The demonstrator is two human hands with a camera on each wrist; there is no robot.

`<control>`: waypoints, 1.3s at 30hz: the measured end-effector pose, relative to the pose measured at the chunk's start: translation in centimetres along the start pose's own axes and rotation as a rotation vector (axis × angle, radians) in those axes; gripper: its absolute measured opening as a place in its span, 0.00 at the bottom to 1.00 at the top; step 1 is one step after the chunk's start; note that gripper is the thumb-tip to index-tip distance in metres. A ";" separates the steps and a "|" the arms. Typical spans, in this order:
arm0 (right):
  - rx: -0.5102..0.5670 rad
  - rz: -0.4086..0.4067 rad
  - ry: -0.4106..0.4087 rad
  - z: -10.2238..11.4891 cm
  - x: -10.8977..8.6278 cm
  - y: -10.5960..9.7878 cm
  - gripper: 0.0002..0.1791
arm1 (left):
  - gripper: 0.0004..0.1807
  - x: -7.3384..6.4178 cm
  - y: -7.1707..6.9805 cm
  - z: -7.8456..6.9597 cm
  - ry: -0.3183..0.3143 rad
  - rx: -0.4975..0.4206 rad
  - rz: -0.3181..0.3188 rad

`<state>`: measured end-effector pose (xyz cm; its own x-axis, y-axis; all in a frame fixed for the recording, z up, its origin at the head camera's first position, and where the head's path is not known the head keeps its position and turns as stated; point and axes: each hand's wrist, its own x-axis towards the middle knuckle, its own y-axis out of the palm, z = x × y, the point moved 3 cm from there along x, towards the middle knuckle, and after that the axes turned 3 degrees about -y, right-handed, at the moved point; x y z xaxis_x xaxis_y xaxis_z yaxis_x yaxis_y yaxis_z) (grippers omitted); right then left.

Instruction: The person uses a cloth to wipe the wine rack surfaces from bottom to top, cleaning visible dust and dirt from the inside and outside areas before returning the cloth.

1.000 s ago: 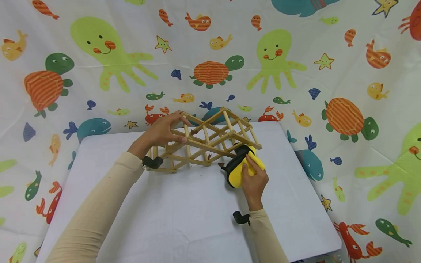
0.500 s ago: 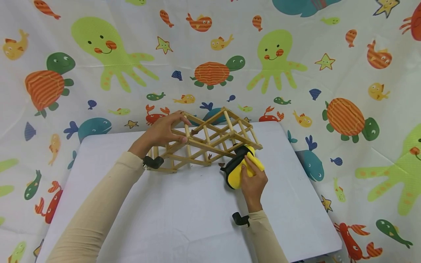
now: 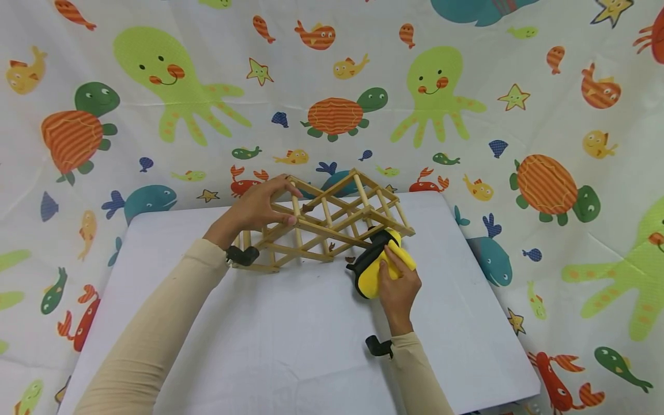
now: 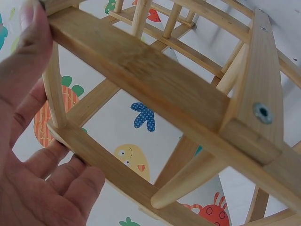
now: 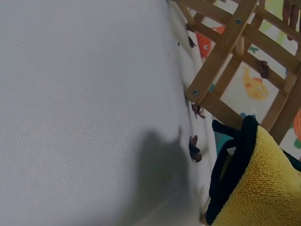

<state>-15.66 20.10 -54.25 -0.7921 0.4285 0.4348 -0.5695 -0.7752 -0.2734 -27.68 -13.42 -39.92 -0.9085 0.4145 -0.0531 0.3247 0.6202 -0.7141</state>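
Though hard to make out from the head, a metal bolt [image 4: 262, 113] shows at left wrist on the wooden rack [image 4: 150, 77], near the table's [image 3: 285, 334] far edge. Left hand [image 3: 261, 204] clamped on its left end, partly hiding it; right hand [image 3: 400, 291] pinching yellow-and-black cloth [image 3: 370, 278] at its right end. Brown scraps [image 5: 194, 149] nearby, clearest at right wrist.

Yellow cloth [image 5: 265, 186] cut off by right wrist view's edge

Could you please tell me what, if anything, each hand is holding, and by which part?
The left hand grips the rack near its upper left end; the right hand pinches the cloth by its yellow side.
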 end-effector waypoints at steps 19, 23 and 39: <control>0.234 0.131 -0.182 6.3 -1.6 2.9 0.21 | 0.31 -0.2 -0.1 -0.1 -0.002 0.000 0.001; 0.324 0.215 -0.292 9.8 -2.5 6.4 0.18 | 0.31 0.0 -0.1 -0.1 0.000 0.003 0.005; 0.257 0.351 -0.351 10.2 -6.5 13.2 0.18 | 0.30 0.3 -0.1 -0.1 0.014 -0.005 0.010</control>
<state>-15.78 2.40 -51.92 -0.7785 -0.0215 0.6272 -0.1784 -0.9506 -0.2540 -27.97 -13.31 -39.81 -0.9014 0.4300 -0.0502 0.3349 0.6191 -0.7104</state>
